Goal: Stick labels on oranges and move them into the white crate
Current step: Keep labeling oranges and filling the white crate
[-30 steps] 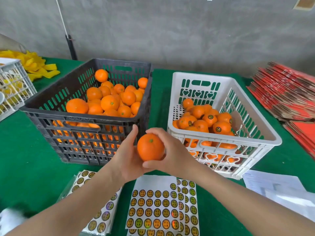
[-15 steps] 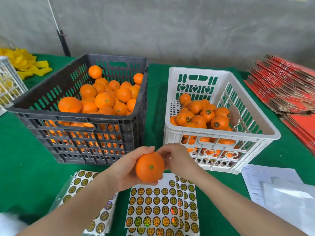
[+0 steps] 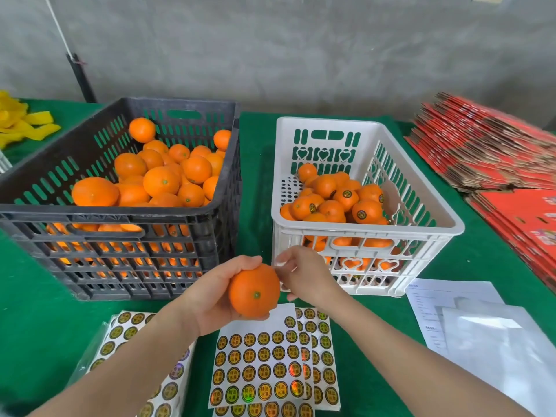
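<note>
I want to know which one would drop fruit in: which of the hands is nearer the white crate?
Right. The right hand is just in front of the white crate's near-left corner. The left hand, holding the orange, is farther left.

Label sheets (image 3: 258,365) off the bottom edge, red cartons (image 3: 481,152) off the right.

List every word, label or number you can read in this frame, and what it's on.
"精选水果", as best I can read it: round gold-and-black stickers on the white label sheet.
Round labels on oranges in the white plastic crate: too small to read.
White printed paper sheet: too small.
Red flat cardboard cartons: print blurred.
</note>
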Tool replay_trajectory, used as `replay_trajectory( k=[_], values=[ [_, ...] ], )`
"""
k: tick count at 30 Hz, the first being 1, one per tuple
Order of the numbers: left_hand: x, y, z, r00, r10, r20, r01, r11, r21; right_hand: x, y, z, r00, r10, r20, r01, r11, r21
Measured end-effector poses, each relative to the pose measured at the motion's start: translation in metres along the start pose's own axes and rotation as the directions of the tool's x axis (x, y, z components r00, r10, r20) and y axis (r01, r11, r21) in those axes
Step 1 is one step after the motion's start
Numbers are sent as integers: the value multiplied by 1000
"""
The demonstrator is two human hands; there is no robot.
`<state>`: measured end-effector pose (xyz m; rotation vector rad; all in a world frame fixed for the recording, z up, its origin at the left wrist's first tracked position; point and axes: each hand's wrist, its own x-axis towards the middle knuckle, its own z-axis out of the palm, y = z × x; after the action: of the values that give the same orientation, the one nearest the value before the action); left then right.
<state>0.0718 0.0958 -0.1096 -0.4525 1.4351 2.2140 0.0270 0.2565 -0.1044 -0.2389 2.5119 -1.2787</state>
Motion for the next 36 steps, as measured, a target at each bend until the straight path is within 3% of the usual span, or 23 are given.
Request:
replay_trajectory(
  k=[3, 9, 13, 15, 18, 23, 27, 32, 36],
  values=[
    [1, 0, 2, 1000, -3, 13, 3, 1000, 0, -4, 4, 3, 994, 92, 56, -98, 990, 106],
    [-1, 0, 8, 1000, -27, -11, 26, 998, -65, -8, 5, 9, 994, -22, -108, 39, 986, 160],
    [0, -1, 13, 995, -98, -15, 90, 954, -285, -6, 5, 5, 971, -66, -232, 106, 980, 166],
    [0, -3, 10, 996, -84, -33, 62, 905, -420, -4, 5, -3, 974, -29, -225, 86, 964, 251],
    [-6, -3, 7, 998, 13, 57, 19, 849, -528, -4, 7, -12, 987, 8, -162, 46, 944, 326],
    [-10, 3, 16, 997, 72, 27, -48, 858, -512, -5, 8, -16, 994, 22, -111, 20, 931, 364],
    [-8, 4, 26, 995, 23, -99, -53, 947, -316, -12, 11, -19, 996, 8, -86, 24, 930, 367],
    [-6, 3, 24, 989, 2, -150, -67, 900, -430, -26, 11, -22, 997, -57, -53, 74, 910, 407],
    [-6, 2, 20, 998, 20, -55, -44, 877, -478, -32, 9, -23, 997, -51, -59, 71, 901, 428]
  ],
)
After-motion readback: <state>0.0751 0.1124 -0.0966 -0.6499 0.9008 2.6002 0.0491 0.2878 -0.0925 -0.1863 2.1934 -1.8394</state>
